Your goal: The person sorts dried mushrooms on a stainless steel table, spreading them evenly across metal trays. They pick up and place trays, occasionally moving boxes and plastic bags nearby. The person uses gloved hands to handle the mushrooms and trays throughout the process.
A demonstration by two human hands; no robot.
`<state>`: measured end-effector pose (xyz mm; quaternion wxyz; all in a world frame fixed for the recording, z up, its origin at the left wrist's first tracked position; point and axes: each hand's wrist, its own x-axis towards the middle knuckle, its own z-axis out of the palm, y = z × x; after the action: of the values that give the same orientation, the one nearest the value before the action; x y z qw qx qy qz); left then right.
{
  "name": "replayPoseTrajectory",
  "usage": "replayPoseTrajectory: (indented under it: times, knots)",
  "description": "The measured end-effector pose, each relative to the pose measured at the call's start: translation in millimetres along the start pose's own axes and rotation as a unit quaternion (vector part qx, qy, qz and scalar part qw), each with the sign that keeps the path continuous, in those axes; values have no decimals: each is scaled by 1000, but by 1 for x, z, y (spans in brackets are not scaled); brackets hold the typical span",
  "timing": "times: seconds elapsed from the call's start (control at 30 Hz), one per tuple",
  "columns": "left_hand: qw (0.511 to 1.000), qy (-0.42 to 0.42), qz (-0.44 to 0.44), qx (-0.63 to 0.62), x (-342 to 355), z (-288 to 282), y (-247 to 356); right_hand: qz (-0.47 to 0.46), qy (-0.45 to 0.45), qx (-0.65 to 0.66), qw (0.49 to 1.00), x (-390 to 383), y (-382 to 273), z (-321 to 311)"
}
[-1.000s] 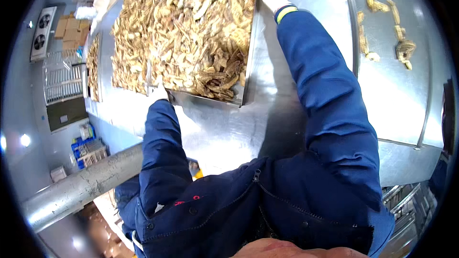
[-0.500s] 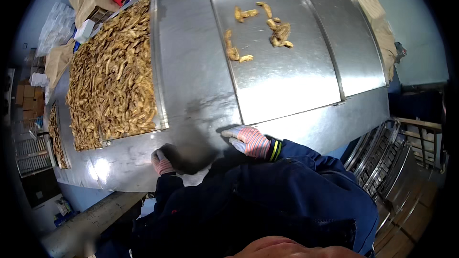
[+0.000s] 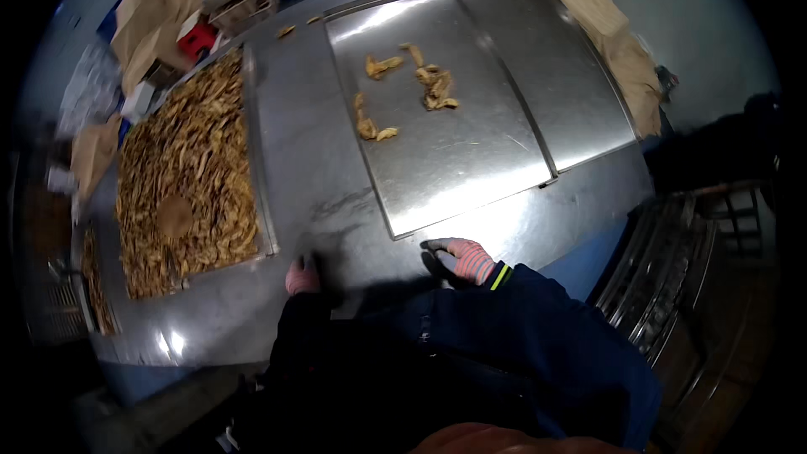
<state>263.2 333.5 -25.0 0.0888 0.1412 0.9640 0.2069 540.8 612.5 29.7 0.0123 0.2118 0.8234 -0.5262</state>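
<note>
My left hand (image 3: 303, 276), in a striped glove, rests at the near edge of the steel table (image 3: 307, 147). Its fingers are blurred and partly in shadow. Further right, my right hand (image 3: 462, 259), in a pink-striped glove with grey fingertips, lies on the metal just below the near corner of a flat steel tray (image 3: 471, 172). Its fingers point left, with the thumb apart, and nothing shows in them. A few golden-brown, dried-looking pieces (image 3: 435, 87) lie scattered on that tray. To the left, another tray is packed with a thick layer of similar pieces (image 3: 189, 168).
A second bare steel panel (image 3: 546, 59) adjoins the tray on the right. Two small pieces (image 3: 287, 31) lie on the table's far side. A red box (image 3: 197, 37), crates and tan cloths (image 3: 618, 55) line the far edges. Metal racks (image 3: 651, 277) stand at lower right.
The view has shifted, so the trays appear further left and lower. Both hands stay near the table's front edge, a little further from the tray and its pieces. Nothing was picked up.
</note>
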Motion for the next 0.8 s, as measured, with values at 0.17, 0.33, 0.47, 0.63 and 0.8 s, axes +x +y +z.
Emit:
replayPoseTrajectory:
  times: [0.17, 0.33, 0.47, 0.63, 0.8]
  knots:
    - [997, -34, -38, 55, -2, -5, 24, -5, -52, 7, 999, 15, -36, 1]
    - [995, 10, -18, -94, -21, -6, 14, -45, -131, 132, 981, 60, -1, 14]
    - [939, 97, -99, -315, -30, -30, -15, -49, -151, 26, 987, 101, -24, 14]
    - [866, 233, -189, -401, -52, -60, -145, -110, -181, -21, 977, 131, -52, 61]
    - [914, 181, -277, -234, -107, -44, -225, -193, -212, -38, 957, 147, -79, 145]
